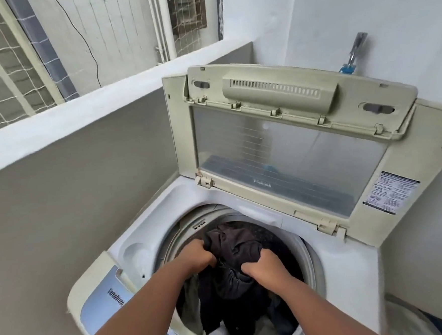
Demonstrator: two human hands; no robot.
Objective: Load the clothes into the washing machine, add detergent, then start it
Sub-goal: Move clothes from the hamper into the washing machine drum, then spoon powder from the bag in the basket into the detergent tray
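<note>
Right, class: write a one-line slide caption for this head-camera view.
Both hands, left hand and right hand, grip a dark garment over the open washing machine drum, lid raised.

Arms: two forearms, bare along the whole length that shows, no sleeve cuffs in view.
Left hand [194, 256]: no ring, glove or band.
Right hand [266, 266]: likewise unadorned.
Wrists: no watch or bracelet.

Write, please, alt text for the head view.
Both hands, left hand and right hand, grip dark clothes over the open drum of a top-loading washing machine. Its lid stands raised behind.
</note>
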